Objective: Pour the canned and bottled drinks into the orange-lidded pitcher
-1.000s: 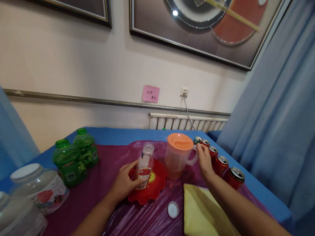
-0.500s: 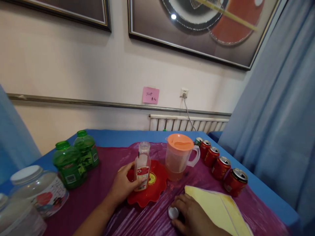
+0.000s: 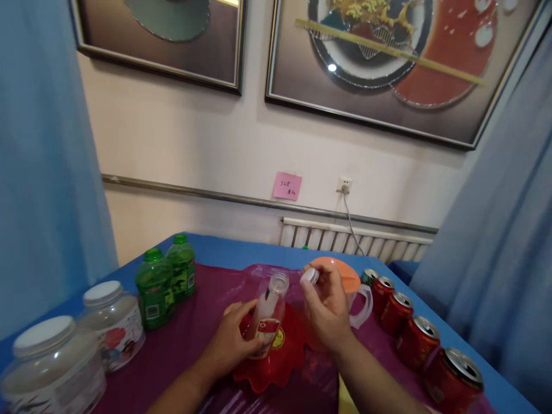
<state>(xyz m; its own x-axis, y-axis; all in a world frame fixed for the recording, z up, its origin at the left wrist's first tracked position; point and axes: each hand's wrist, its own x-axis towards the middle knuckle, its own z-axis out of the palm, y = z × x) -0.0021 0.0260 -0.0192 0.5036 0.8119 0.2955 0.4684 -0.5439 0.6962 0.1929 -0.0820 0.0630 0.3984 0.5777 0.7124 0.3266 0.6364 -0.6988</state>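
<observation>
Leaning right, mouth up: bottle (image 3: pixel 271 310) | left grip (image 3: pixel 233 340) wrapped round it | right grip (image 3: pixel 330 307) pinching white cap (image 3: pixel 309 276)

Clear red-labelled bottle (image 3: pixel 269 315), open, slightly tilted; round white cap (image 3: pixel 310 276) near it.

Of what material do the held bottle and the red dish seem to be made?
The bottle: glossy, clear glass or plastic, transparent at the neck; I cannot tell which. The red dish: probably smooth plastic, by its bright colour and wavy rim.
</observation>
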